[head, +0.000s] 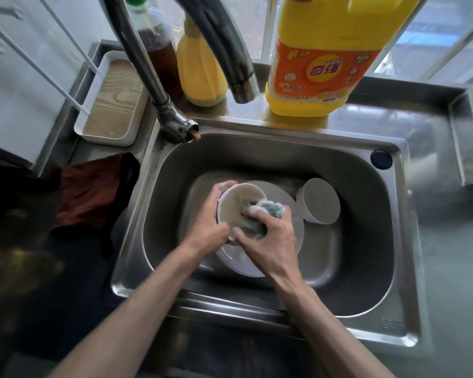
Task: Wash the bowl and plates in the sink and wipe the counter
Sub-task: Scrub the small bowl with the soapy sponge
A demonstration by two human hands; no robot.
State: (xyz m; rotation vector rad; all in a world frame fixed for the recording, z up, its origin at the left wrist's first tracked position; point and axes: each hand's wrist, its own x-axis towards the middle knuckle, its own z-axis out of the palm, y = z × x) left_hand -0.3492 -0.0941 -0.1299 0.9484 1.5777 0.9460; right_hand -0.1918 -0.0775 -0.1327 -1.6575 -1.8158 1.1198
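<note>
Bowl: the white bowl (236,200) is tilted toward the person, over the middle of the sink (366,227).
Left hand: the left hand (210,222) has its fingers (224,185) curled round the bowl's far-left rim and bears its weight.
Right hand: the right hand (271,241) is closed round a foamy blue-green sponge (266,210), pressed against the bowl's inner wall.
Plate: a white plate (298,230) lies flat on the sink floor directly under the bowl, partly hidden by both hands.
Second bowl: another pale bowl (321,200) lies on its side just right of the plate.
Faucet: the faucet (230,50) shows no running water.
Desk: a brown cloth (88,197) lies on the left of the desk (448,241), and a yellow detergent bottle (317,64) stands behind the sink.
Risk: suds probably make the rim slick. A hard push with the sponge could twist the bowl out of the left hand's hold and drop it onto the plate, chipping either.
</note>
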